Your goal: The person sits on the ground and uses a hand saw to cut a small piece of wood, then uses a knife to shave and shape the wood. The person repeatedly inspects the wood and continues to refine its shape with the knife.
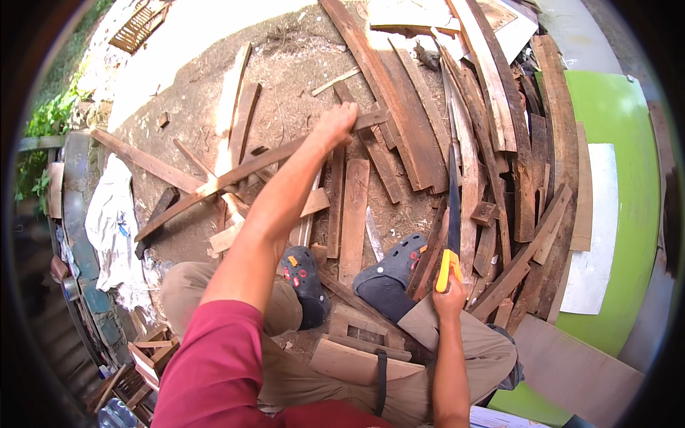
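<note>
My left hand point(338, 124) is closed round a long narrow wooden board point(250, 167), near the board's right end. The board slants down to the left across other planks on the ground. In my right hand point(449, 296) is the yellow handle of a handsaw point(454, 207), beside my right knee. Its dark blade points away from me, over the pile of planks, apart from the board in my left hand. Both my feet, in dark clogs point(303, 274), rest among the wood pieces.
Stacked old planks point(524, 171) fill the right side, next to a green panel point(606, 135) with a white sheet point(591, 228) on it. Wide boards point(389, 93) lie ahead. A white cloth point(114, 221) hangs at the left, above small wood scraps point(146, 360).
</note>
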Demonstrator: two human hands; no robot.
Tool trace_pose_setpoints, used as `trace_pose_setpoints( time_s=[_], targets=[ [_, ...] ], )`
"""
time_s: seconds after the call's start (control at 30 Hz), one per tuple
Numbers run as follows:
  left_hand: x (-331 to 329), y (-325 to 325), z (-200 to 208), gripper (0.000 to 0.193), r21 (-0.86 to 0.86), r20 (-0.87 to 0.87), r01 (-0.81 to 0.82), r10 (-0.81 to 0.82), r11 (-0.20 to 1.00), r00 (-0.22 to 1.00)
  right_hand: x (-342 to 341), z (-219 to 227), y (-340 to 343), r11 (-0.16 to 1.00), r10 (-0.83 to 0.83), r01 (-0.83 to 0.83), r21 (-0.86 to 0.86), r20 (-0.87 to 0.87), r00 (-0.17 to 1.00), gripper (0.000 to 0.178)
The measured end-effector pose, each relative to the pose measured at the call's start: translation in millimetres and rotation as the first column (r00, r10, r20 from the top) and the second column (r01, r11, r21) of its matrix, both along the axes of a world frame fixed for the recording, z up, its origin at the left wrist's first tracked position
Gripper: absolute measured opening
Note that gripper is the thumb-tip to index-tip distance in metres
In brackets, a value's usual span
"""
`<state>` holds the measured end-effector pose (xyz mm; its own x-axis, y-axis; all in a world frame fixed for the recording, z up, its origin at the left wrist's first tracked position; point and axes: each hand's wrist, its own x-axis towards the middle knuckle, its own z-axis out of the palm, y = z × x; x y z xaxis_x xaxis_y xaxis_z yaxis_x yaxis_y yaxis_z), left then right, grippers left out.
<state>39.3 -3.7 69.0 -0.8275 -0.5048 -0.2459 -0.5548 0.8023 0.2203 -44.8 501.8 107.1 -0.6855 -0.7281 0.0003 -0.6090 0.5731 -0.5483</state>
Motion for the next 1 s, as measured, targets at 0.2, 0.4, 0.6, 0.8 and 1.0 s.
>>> trace_pose_setpoints(
  time_s=[0.2,0.4,0.6,0.8,1.0],
  targets=[
    [21.0,42.2,53.6,0.045,0.057,-0.139,-0.086,0.093,0.995,0.986,11.4,-17.3,7.7,0.976,-0.041,0.052,0.213,-0.053,0.998,0.027],
    [47.1,53.0,169.3,0.056,0.236,-0.086,-0.019,0.04,0.972,0.996,12.5,-40.8,26.2,0.853,0.029,0.154,0.499,-0.339,0.94,0.02],
    [108.4,103.7,262.0,0.062,0.455,-0.077,-0.026,0.069,0.89,0.995,13.9,-51.1,35.6,0.738,-0.307,0.457,0.496,-0.356,0.883,0.026],
    [138.4,122.6,276.3,0.062,0.869,0.063,-0.13,0.153,0.478,0.986,22.2,-21.0,45.6,0.784,-0.49,0.47,0.404,-0.06,0.869,0.038],
    [154.6,136.0,324.7,0.087,0.886,0.095,-0.246,0.365,0.393,0.926,33.3,-21.9,44.1,0.904,-0.422,0.403,0.142,0.146,0.895,0.034]
  ],
)
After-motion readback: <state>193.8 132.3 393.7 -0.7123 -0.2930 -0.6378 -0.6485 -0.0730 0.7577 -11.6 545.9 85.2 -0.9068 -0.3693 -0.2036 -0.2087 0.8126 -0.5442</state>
